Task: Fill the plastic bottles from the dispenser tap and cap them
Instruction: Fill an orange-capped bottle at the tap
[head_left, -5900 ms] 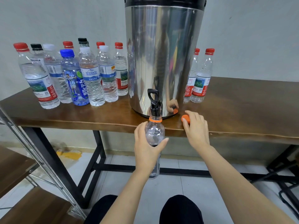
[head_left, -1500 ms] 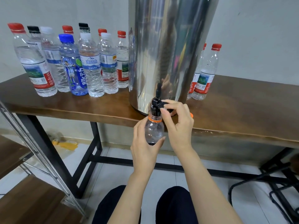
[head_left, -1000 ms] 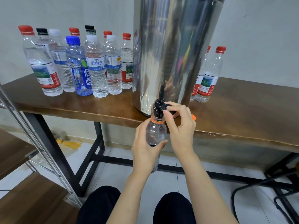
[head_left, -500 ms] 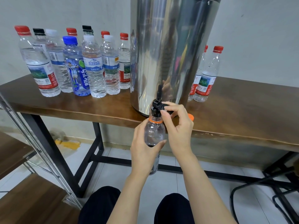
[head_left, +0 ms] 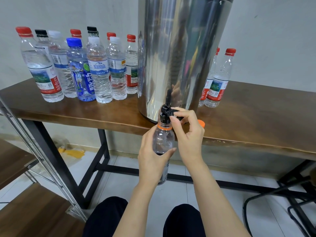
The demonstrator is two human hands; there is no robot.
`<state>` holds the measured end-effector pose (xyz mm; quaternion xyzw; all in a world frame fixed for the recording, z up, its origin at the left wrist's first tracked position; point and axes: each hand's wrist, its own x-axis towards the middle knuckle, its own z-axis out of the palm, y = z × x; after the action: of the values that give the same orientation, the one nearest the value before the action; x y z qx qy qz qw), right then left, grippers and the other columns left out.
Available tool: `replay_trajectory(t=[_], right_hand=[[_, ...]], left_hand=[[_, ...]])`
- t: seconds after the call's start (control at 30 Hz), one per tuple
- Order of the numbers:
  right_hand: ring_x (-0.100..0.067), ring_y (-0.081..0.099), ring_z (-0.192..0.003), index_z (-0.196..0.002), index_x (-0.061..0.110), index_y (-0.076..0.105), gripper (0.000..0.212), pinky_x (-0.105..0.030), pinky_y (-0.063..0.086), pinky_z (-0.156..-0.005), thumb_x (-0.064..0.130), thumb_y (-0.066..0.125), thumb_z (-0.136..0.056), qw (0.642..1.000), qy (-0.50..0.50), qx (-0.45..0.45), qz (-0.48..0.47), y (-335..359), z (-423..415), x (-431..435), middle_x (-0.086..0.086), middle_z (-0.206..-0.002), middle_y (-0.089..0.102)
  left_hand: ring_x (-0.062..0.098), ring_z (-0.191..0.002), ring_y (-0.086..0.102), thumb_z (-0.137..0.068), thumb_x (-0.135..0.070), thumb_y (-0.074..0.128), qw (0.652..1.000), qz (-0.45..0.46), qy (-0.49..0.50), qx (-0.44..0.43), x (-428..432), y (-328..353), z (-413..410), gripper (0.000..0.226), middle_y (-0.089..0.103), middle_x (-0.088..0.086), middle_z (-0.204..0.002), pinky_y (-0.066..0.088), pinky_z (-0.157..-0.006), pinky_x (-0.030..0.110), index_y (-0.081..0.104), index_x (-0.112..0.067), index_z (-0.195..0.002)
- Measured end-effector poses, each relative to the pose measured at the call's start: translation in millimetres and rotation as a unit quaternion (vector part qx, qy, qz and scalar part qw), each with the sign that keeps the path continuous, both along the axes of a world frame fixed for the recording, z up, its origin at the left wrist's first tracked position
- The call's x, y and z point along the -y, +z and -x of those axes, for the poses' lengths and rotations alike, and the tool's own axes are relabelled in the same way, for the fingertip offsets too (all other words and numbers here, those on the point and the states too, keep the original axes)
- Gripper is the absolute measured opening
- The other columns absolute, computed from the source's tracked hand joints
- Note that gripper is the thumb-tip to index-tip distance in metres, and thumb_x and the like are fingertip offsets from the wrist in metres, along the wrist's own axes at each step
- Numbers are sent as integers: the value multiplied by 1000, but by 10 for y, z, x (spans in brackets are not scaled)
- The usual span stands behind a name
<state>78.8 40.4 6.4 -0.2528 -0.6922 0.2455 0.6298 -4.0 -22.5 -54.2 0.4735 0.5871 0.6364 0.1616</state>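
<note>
A tall steel dispenser (head_left: 181, 53) stands on the brown wooden table (head_left: 256, 120), its black tap (head_left: 165, 113) over the front edge. My left hand (head_left: 152, 158) grips a clear bottle with an orange neck ring (head_left: 163, 139), its uncapped mouth held right under the tap. My right hand (head_left: 188, 132) pinches the tap's lever, which lies folded down toward me. The bottle's orange cap (head_left: 201, 123) lies on the table behind my right hand.
Several capped bottles (head_left: 100, 71) stand in a cluster left of the dispenser. Two red-capped bottles (head_left: 218, 79) stand to its right. A wooden shelf unit with a metal frame (head_left: 20, 168) sits at lower left. My knees are below the table edge.
Since the oldest frame my right hand left the orange cap on the table and took the tap lever, which went from upright to folded down. Over the last second nothing moved.
</note>
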Motion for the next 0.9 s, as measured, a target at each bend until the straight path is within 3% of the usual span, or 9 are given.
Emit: replay_trajectory(t=[0.17,0.47,0.67,0.9], right_hand=[[-7,62,-97,-96,22,63,12,-14,45,-79,32,61,-89,1000,1,-4,2,-5,2,-3,18,-109,64],[-3,61,-98,-97,20,63,13,-12,45,-80,31,60,-89,1000,9,-6,8,-1,3,5,19,-108,63],[0,60,-99,-96,19,63,12,-9,43,-80,29,61,-89,1000,11,-8,5,-3,3,5,18,-107,63],[-4,62,-99,-97,20,63,13,-14,45,-82,30,60,-90,1000,11,-7,9,-7,6,2,19,-108,64]], left_hand=[[-7,-127,46,-71,-16,87,1000,1,-5,0,6,-3,3,83,52,-23,-133,37,-98,5,45,-38,-138],[-14,-123,44,-71,-16,87,1000,1,3,-1,6,11,-5,85,49,-31,-130,34,-94,1,39,-52,-130],[-8,-125,46,-71,-15,87,1000,5,-3,4,4,-11,3,82,52,-23,-132,37,-96,3,45,-39,-137],[-10,-125,45,-70,-16,88,1000,8,-3,9,11,-6,4,83,52,-24,-133,37,-97,3,44,-42,-136]])
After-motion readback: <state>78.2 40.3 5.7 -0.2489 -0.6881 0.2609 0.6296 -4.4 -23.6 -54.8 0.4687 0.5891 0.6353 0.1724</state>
